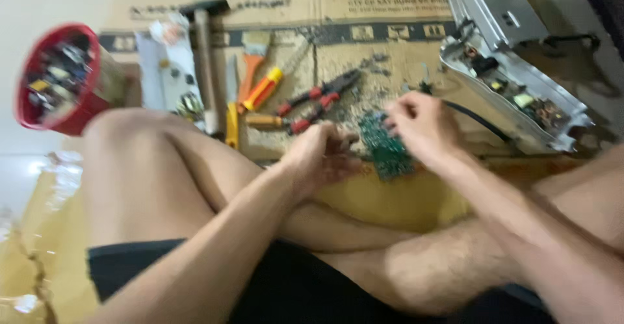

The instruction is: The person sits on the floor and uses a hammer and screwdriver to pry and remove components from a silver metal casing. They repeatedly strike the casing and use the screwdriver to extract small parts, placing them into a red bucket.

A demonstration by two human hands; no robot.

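A green circuit board (pixel 387 152) is held above flattened cardboard, in front of my crossed bare legs. My right hand (pixel 422 126) grips its upper right edge with pinched fingers. My left hand (pixel 322 155) is curled at the board's left edge; the frame is blurred, so I cannot tell if it grips the board. A black cable (pixel 478 122) runs from behind my right hand toward an opened grey metal casing (pixel 520 83).
Red-handled pliers (pixel 315 100), an orange-handled screwdriver (pixel 263 89), a paintbrush (pixel 252 61), a yellow knife (pixel 232 119) and a hammer (pixel 205 51) lie on the cardboard (pixel 364 44) beyond my hands. A red tub (pixel 58 80) of small electronic parts stands at the left.
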